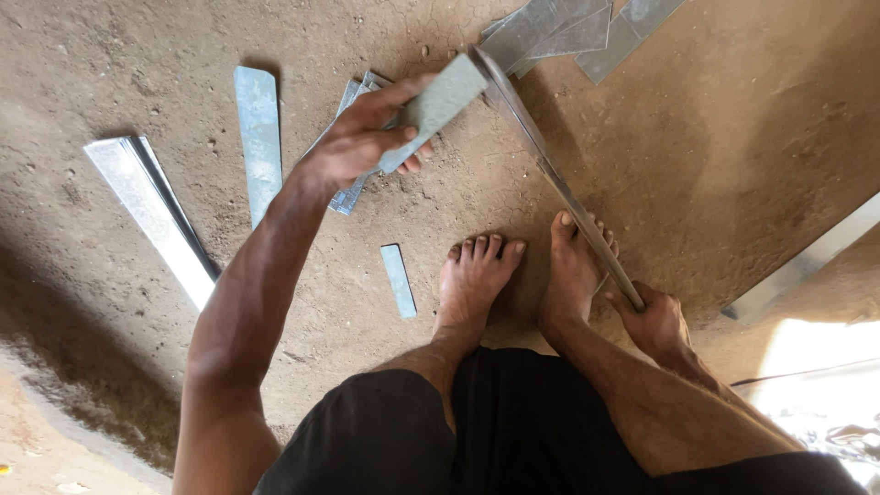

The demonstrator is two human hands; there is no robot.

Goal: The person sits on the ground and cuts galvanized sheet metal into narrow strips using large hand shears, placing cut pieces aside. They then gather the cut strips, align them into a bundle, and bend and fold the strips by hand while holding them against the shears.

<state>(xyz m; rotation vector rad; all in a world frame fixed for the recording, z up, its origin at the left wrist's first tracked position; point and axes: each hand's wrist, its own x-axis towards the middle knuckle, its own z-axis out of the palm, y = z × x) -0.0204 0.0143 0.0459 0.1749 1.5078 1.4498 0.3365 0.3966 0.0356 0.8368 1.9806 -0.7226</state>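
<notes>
Left hand [367,137]: we are gripping a grey metal strip [431,108], fingers closed round it, above the dirt floor [715,156].
Right hand [653,316]: we are clasping the long shears [559,179] by the handle end, beside our right foot [573,275].

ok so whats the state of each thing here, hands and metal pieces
left hand: gripping a metal strip
metal strip: held off the ground, tilted
right hand: closed on the shears handle
long shears: blades at the strip's end
small offcut: lying flat on the dirt floor
</notes>
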